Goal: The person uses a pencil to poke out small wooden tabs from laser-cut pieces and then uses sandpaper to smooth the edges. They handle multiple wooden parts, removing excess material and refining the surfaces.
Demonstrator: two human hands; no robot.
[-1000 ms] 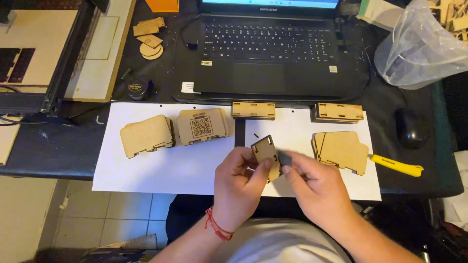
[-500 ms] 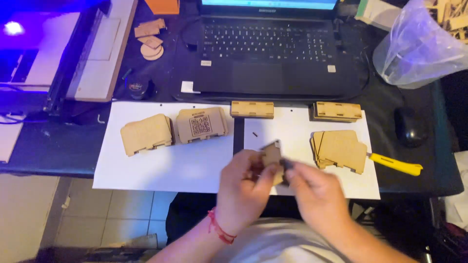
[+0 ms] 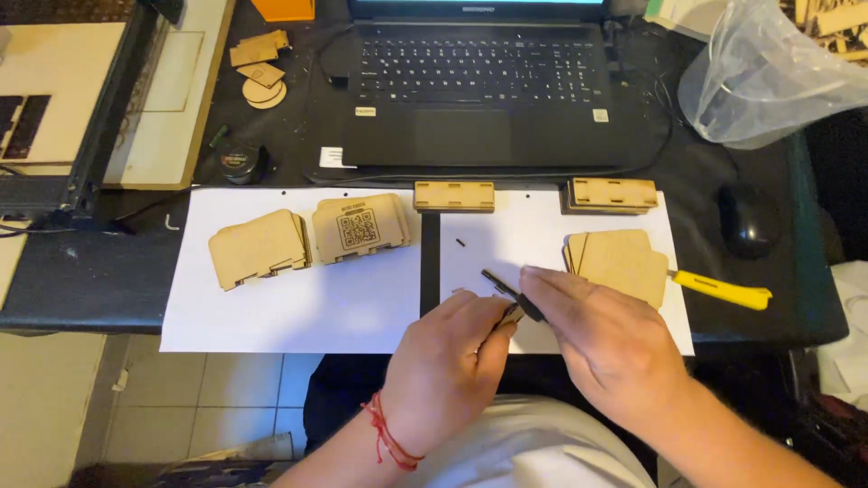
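Two hands are recorded at the near edge of a dark surface [image 3: 81, 280], catalogued below from largest item to smallest.

Laptop [image 3: 479, 81]: black, open, set at the far middle of the surface, well apart from the hands.

Paper sheets [image 3: 271, 307]: two white sheets laid side by side in front of the laptop, with a dark gap between them.

Plastic bag [image 3: 768, 81]: clear, crumpled, at the far right.

Wooden panel stacks: one plain stack [image 3: 260, 248] and one bearing a printed square code [image 3: 362, 228] on the left sheet; a third stack [image 3: 624, 262] on the right sheet, just beyond the right hand. Two narrow slotted strips [image 3: 455, 195] are placed along the sheets' far edge.

Left hand [image 3: 443, 370]: closed, fingers pinched on the near end of the held piece; a red cord is worn at the wrist.

Right hand [image 3: 615, 348]: closed, fingertips clamped on the same piece from the right.

Mouse [image 3: 746, 221]: black, at the right, apart.

Knife [image 3: 719, 289]: yellow-handled, lying beside the third stack, nearer the right hand.

Thin dark piece [image 3: 511, 294]: held between both hands above the right sheet, seen edge-on. Its long axis runs diagonally, from far-left to near-right. Neither hand is clearly nearer, since both grip it.
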